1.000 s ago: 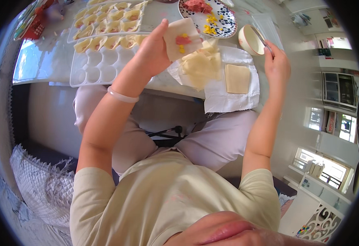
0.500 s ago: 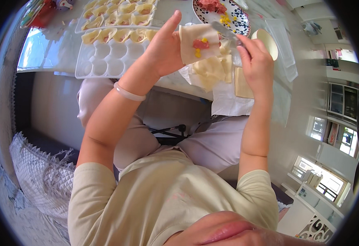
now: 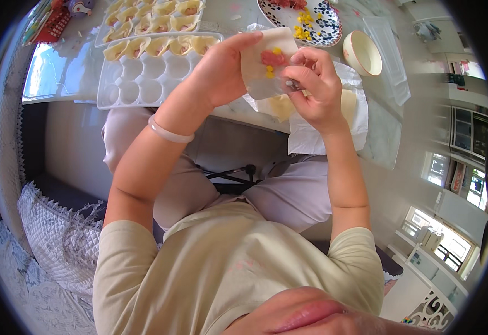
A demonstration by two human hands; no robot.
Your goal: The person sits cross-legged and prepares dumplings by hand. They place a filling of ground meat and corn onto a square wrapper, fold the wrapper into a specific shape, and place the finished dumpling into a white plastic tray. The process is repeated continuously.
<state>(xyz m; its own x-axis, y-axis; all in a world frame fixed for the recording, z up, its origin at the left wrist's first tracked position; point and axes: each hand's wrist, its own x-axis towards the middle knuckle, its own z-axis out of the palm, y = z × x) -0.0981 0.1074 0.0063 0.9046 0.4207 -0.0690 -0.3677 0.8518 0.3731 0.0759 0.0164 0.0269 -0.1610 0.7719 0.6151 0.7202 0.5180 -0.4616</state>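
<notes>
A square wonton wrapper (image 3: 256, 53) lies across my left hand (image 3: 224, 67), my thumb over its top edge. On it sit a dab of pink minced meat (image 3: 272, 58) and a few yellow corn kernels (image 3: 270, 71). My right hand (image 3: 316, 84) has its thumb and fingers at the wrapper's right side, seemingly pinching that edge. Tucked in the same hand is a metal utensil (image 3: 292, 84); only a short end of it shows. Below the hands, more wrappers (image 3: 282, 106) and a wrapper stack (image 3: 348, 106) rest on white paper (image 3: 311, 137).
A white moulded tray (image 3: 115, 92) at the left has filled wontons (image 3: 160, 46) in its far row. Another tray (image 3: 101, 39) of wontons stands behind it. A patterned plate (image 3: 333, 33) holds meat and corn. Right of it are a cream bowl (image 3: 362, 53) and a clear plastic lid (image 3: 392, 67).
My right hand has come left and down from beside the plate to the wrapper's right edge, and the utensil has swung back into the hand. My left hand holds the wrapper much as before.
</notes>
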